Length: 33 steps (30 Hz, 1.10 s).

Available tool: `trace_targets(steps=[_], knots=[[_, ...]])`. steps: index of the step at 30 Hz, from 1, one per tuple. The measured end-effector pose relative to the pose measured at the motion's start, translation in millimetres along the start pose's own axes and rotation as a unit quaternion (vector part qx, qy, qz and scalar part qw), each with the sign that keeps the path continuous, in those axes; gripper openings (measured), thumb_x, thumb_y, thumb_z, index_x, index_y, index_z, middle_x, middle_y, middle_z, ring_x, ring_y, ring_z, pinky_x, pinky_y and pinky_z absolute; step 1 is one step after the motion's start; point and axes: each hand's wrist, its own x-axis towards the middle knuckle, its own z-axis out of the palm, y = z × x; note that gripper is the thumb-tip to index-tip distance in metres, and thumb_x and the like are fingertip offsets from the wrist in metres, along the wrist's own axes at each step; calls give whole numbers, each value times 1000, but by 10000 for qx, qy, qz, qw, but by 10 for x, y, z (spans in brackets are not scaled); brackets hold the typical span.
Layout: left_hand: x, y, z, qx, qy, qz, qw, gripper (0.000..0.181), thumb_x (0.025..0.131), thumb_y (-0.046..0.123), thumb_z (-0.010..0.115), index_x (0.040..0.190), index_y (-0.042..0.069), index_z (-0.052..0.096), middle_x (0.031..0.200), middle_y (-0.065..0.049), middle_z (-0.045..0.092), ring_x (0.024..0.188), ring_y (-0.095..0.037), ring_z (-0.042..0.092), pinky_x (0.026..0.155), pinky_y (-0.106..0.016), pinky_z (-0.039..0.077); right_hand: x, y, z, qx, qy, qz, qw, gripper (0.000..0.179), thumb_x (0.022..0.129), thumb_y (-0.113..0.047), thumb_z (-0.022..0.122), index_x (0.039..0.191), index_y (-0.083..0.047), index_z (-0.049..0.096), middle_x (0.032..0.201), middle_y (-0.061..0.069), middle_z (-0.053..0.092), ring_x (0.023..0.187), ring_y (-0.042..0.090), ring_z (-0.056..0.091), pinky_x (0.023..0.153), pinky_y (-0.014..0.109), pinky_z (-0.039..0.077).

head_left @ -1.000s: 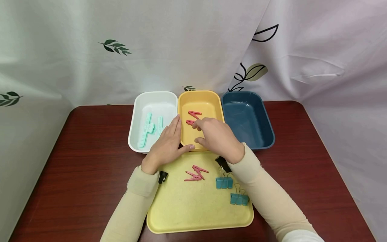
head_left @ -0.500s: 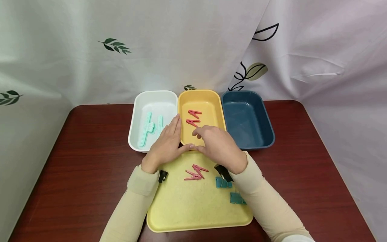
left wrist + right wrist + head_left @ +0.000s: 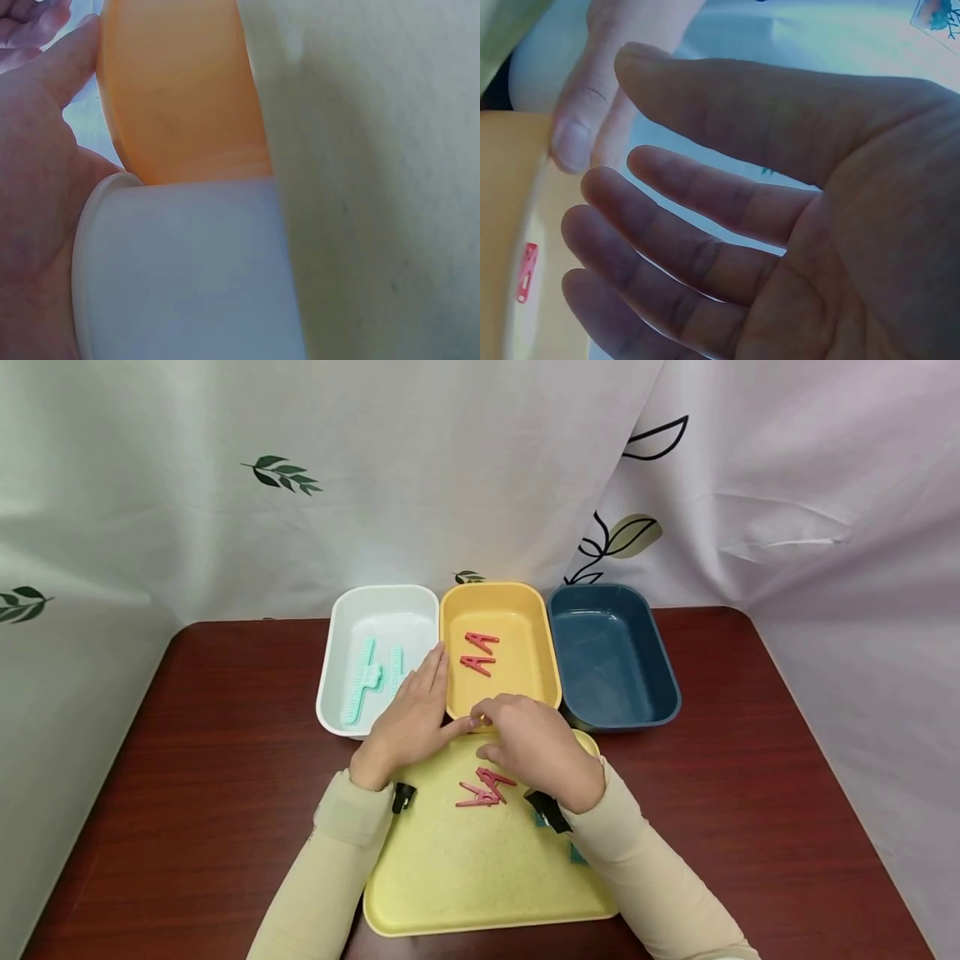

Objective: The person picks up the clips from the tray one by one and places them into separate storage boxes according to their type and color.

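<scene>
My left hand (image 3: 412, 718) lies with straight fingers across the adjoining rims of the white bin (image 3: 324, 693) and yellow bin (image 3: 553, 668), its thumb at the yellow bin's front rim. Nothing is in my right hand (image 3: 540, 739), which hovers over that rim and the tray's back edge; the right wrist view shows its fingers loosely bent and apart. Two red clothespins, an upper clothespin (image 3: 480, 641) and a lower clothespin (image 3: 477, 663), lie inside the yellow bin. Just below the right hand, two overlapping pink clothespins (image 3: 491, 799) rest on the pale yellow tray (image 3: 480, 877).
Mint-green sealing clips (image 3: 363, 681) lie in the white bin, one partly behind the left hand. A dark blue bin (image 3: 671, 681) stands at right. Teal binder clips (image 3: 577, 854) on the tray are mostly hidden under the right wrist. A curtain (image 3: 480, 468) hangs behind the table (image 3: 225, 760).
My right hand has drawn back from inside the yellow bin toward the tray, uncovering the lower red clothespin, while its forearm now covers more of the binder clips. The left hand stays put.
</scene>
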Motion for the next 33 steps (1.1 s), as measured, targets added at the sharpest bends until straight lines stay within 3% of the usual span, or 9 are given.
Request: trace_targets(steps=[8,14,23,33], knots=[[10,8,-11,-43,88,4,10000,109,94,69,51,159,-5,4,168,-14,-5,155,-24,-1,122,-51,11,-36,18,101,176,-205,67,9996,43,82,-19,84,122,-11,70,101,6,69,90,21,62,81,38,53],[9,3,-20,-6,22,57,10000,104,97,59,55,158,-6,3,168,-15,-5,155,-25,0,122,-51,11,-56,38,184,87,-384,52,9992,50,83,-22,84,129,-10,68,109,6,70,97,23,65,84,39,54],[8,2,-19,-80,74,61,9999,106,96,62,56,159,-5,4,168,-15,-5,154,-24,-1,122,-50,11,-47,69,319,-238,-671,-65,9974,36,86,-18,81,118,-5,70,104,7,71,89,23,65,79,38,54],[5,-13,-5,-115,100,73,9999,106,95,61,57,159,-5,3,168,-16,-4,154,-25,-1,122,-51,12,-39,91,413,-341,-744,-218,9964,28,83,-13,82,107,-6,70,83,0,63,75,18,58,71,35,51]])
